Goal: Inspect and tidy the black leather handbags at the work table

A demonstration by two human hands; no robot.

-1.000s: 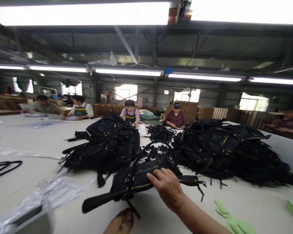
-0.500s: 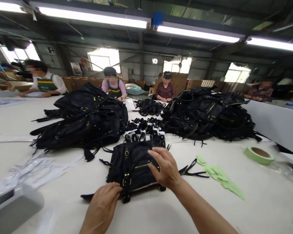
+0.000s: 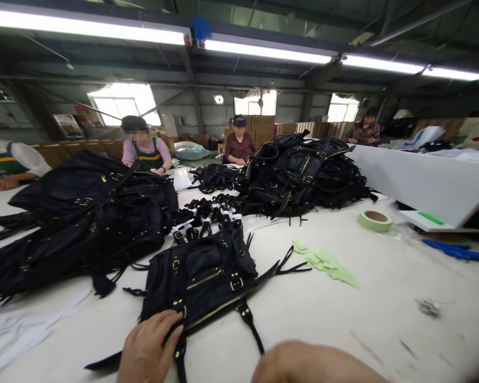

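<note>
A black bag (image 3: 203, 260) with gold buckles and zips lies flat on the white table, its strap hanging toward me. My left hand (image 3: 149, 343) is closed on the bag's lower left corner, thumb near the fingers. At the bottom edge, right of the strap, is my right hand (image 3: 303, 364); only its back and wrist area show, and its fingers are hidden. Right of the bag lie thin black cords (image 3: 293, 266) and pale green tape pieces (image 3: 329, 266).
Piles of black bags stand at the left (image 3: 99, 223) and right (image 3: 303, 175). Black straps with white wraps (image 3: 211, 210) lie between them. A green tape roll (image 3: 375, 220), blue-handled tool (image 3: 459, 251) and white partition (image 3: 419, 170) are right. Several people sit across the table.
The view has turned right. My right hand has left the bag and moved down to the bottom edge. The bag's handle strap now shows toward me; my left hand stays at its corner.
</note>
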